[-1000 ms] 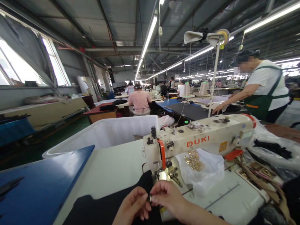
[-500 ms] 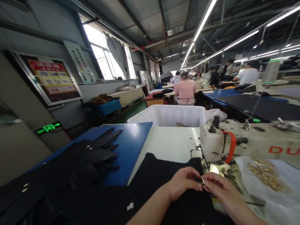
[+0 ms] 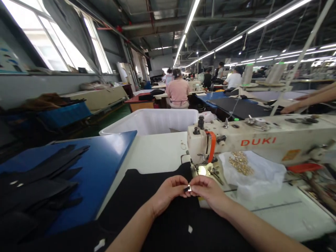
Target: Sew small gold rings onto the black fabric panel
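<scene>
Just in front of the sewing machine [image 3: 201, 145], my left hand [image 3: 170, 192] and my right hand [image 3: 208, 192] meet fingertip to fingertip. Both pinch a small shiny metal piece [image 3: 189, 188], with a short dark strip at its left side. Beneath them spreads a large black fabric piece [image 3: 154, 182], its upper right corner near the machine's needle area. A small white scrap [image 3: 190, 229] lies on the fabric below my hands. Gold metal pieces [image 3: 241, 163] are heaped on a white plastic bag [image 3: 265, 171] to the right.
Black cut pieces [image 3: 39, 178] lie on a blue board [image 3: 105, 157] at the left. Behind the table stands a white bin [image 3: 157, 120]. A person in pink [image 3: 178, 91] sits farther back. Another person's arm [image 3: 309, 99] reaches in at the right.
The view has turned to the right, showing more of the machine and another person's arm. My hands remain together, and a dark strip now shows beside the metal piece.
</scene>
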`<state>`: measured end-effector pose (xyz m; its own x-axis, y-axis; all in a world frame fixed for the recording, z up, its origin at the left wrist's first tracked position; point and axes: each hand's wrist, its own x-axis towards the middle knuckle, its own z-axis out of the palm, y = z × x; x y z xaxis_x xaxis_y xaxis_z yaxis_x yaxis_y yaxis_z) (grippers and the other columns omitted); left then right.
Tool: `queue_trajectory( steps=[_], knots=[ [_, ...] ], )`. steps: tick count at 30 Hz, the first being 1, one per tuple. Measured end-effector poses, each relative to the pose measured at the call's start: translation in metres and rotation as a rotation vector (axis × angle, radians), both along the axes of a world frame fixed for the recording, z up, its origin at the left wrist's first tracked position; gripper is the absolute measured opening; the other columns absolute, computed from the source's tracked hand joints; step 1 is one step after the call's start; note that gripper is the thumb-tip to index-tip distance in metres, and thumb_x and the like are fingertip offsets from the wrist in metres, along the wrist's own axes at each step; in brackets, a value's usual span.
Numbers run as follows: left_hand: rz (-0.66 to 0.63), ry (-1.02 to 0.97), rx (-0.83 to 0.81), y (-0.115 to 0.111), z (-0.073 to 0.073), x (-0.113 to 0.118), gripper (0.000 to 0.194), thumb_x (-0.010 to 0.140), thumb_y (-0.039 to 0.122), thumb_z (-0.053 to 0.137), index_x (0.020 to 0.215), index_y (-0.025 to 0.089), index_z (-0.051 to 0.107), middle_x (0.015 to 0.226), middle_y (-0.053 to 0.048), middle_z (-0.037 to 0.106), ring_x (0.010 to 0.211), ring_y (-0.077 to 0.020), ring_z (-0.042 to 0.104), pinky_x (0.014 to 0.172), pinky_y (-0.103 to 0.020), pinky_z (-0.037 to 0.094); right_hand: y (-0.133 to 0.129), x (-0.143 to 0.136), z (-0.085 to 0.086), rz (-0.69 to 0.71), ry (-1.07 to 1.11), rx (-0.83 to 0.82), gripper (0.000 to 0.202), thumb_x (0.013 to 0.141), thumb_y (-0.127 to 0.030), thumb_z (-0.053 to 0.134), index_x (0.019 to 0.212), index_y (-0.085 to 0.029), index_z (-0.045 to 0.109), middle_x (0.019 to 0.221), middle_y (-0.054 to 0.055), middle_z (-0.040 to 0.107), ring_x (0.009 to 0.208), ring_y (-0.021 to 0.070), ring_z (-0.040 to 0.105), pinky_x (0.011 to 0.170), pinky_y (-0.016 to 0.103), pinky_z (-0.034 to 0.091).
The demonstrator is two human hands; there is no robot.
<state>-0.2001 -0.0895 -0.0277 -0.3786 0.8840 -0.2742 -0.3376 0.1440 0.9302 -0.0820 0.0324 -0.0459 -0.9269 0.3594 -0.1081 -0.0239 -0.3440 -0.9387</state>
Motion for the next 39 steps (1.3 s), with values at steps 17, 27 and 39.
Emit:
queue_trajectory(
  steps=[17,27,39],
  knots=[
    [0.054,0.32,-0.057,0.003,-0.003,0.004,0.015,0.061,0.024,0.068,0.066,0.015,0.057,0.065,0.0,0.061,0.061,-0.0116,0.054,0.061,-0.023,0.042,-0.005,0.011,0.002,-0.11,0.034,0.58,0.031,0.065,-0.029,0.075,0.088,-0.019,0.057,0.083,0.0,0.059,0.078,0.0142,0.057,0.074,0.029,0.046],
    [0.102,0.325,-0.003,0.002,-0.006,0.005,0.016,0.062,0.025,0.069,0.067,0.016,0.056,0.072,0.001,0.064,0.069,-0.0126,0.06,0.07,-0.024,0.046,0.003,0.01,-0.004,-0.148,0.059,0.614,0.009,0.08,-0.026,0.059,0.077,-0.018,0.062,0.074,0.001,0.063,0.067,0.0117,0.058,0.065,0.024,0.047],
    [0.088,0.162,-0.006,0.004,-0.003,0.001,0.035,0.059,0.027,0.076,0.088,0.015,0.06,0.074,-0.001,0.068,0.071,-0.0146,0.064,0.074,-0.025,0.05,0.0,0.003,-0.009,-0.217,0.038,0.318,0.009,0.074,-0.027,0.063,0.073,-0.018,0.06,0.07,0.0,0.065,0.066,0.0129,0.061,0.066,0.025,0.049]
  ],
)
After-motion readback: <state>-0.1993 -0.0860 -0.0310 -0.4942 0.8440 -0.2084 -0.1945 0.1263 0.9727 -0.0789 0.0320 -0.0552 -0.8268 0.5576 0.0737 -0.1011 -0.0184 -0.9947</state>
